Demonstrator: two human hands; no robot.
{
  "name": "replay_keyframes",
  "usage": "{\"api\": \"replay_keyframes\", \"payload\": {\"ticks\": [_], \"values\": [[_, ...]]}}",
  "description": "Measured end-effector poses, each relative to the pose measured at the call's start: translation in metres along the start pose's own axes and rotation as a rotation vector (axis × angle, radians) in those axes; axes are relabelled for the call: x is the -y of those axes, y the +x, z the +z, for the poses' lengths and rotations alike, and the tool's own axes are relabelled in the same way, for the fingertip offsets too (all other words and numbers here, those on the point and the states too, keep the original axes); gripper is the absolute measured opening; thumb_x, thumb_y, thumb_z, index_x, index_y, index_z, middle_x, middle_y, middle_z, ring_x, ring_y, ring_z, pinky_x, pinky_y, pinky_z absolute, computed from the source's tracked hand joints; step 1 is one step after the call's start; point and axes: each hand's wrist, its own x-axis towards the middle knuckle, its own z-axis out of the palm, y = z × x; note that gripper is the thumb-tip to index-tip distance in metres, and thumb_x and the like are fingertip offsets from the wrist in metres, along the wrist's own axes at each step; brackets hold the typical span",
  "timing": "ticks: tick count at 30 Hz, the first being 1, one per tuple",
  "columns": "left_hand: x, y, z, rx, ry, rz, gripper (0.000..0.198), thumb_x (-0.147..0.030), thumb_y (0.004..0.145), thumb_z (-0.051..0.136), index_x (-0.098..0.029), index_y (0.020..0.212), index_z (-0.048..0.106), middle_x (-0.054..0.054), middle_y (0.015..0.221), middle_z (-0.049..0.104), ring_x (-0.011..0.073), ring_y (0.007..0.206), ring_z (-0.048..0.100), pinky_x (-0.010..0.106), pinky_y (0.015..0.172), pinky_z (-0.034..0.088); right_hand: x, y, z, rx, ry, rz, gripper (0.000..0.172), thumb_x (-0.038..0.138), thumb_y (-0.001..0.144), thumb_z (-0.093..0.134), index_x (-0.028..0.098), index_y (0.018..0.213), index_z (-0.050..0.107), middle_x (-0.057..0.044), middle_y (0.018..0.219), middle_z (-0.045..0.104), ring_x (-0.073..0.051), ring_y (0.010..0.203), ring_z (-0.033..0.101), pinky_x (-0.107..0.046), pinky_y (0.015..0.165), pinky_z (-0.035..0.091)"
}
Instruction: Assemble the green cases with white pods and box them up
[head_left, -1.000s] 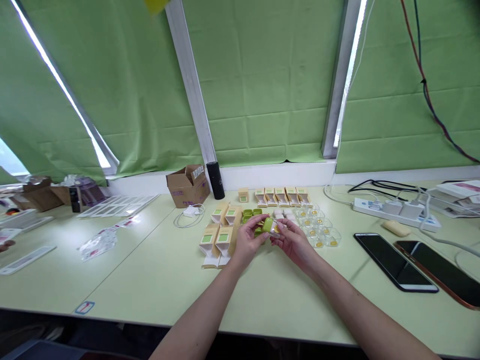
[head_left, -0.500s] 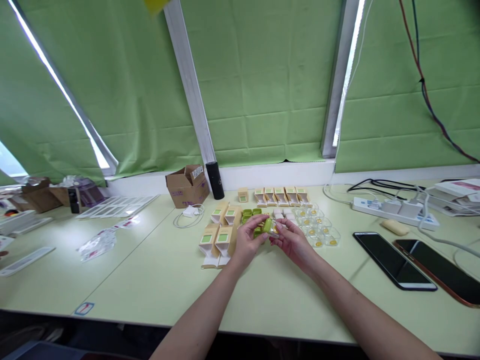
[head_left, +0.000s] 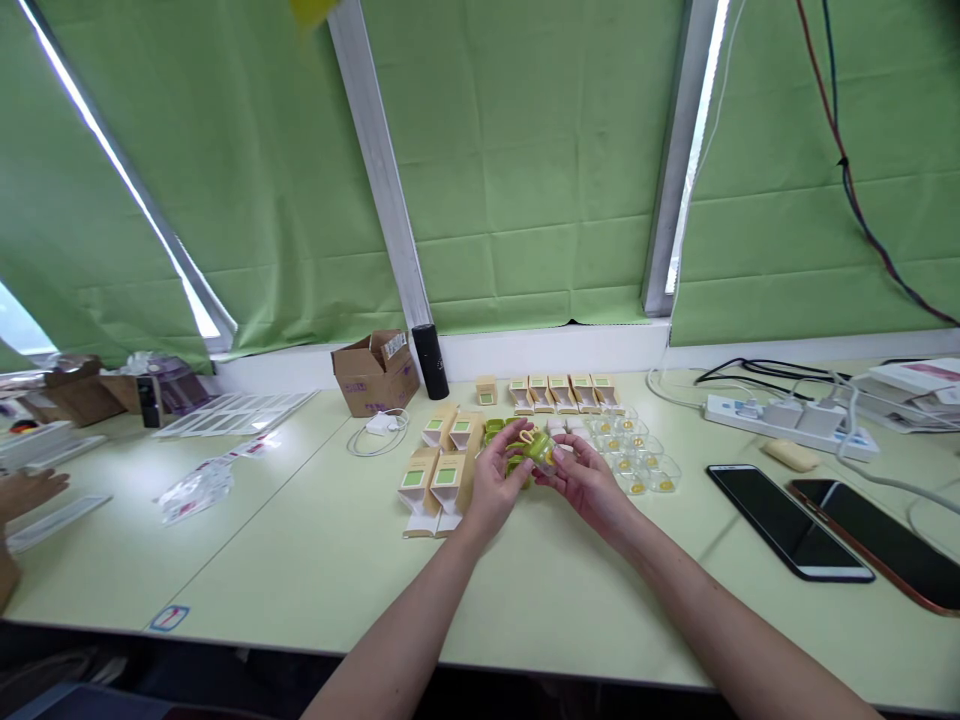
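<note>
A small green case with a clear part and a pale yellow loop (head_left: 537, 446) is held up between both hands. My left hand (head_left: 495, 482) grips its green side, fingers and thumb closed. My right hand (head_left: 589, 487) pinches the clear end. Beneath and behind the hands lie more green cases (head_left: 495, 426), partly covered by my fingers. Small white pieces (head_left: 574, 426) sit just beyond the right hand. Clear covers with yellow spots (head_left: 652, 464) stand in rows to its right. Opened beige boxes with green labels (head_left: 448, 476) lie left of my left hand.
More beige boxes (head_left: 559, 393) line the back. A cardboard carton (head_left: 375, 375) and a black cylinder (head_left: 429, 362) stand behind. Two phones (head_left: 787, 520) and a power strip (head_left: 787, 425) lie right. Another person's hand (head_left: 34, 490) reaches in at far left.
The case has turned in my fingers, so its yellow loop now stands up at the top left. At far left, the other person's hand has come further into view.
</note>
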Motion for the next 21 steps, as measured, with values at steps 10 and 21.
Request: {"api": "replay_keyframes", "payload": {"ticks": [10,21], "values": [[-0.0035,-0.0014,0.0052,-0.024,0.052,0.002,0.054,-0.037,0.089,0.078,-0.023,0.136,0.058,0.014,0.131,0.066,0.0287,0.127,0.062,0.041,0.102,0.053,0.0066,-0.0075,0.0084,0.033,-0.029,-0.122,0.057,0.037,0.073,0.094,0.034,0.12,0.062,0.0,0.101,0.074,-0.02,0.096,0.072,-0.04,0.098,0.055],[-0.0086,-0.0016,0.0103,-0.026,0.1,-0.006,0.043,-0.037,0.089,0.078,-0.022,0.128,0.064,0.012,0.125,0.068,0.0265,0.118,0.065,0.04,0.1,0.054,0.0064,-0.0089,0.0091,0.04,-0.129,-0.143,0.052,0.042,0.076,0.092,0.034,0.118,0.063,-0.002,0.111,0.075,-0.021,0.102,0.072,-0.038,0.098,0.056]]}}
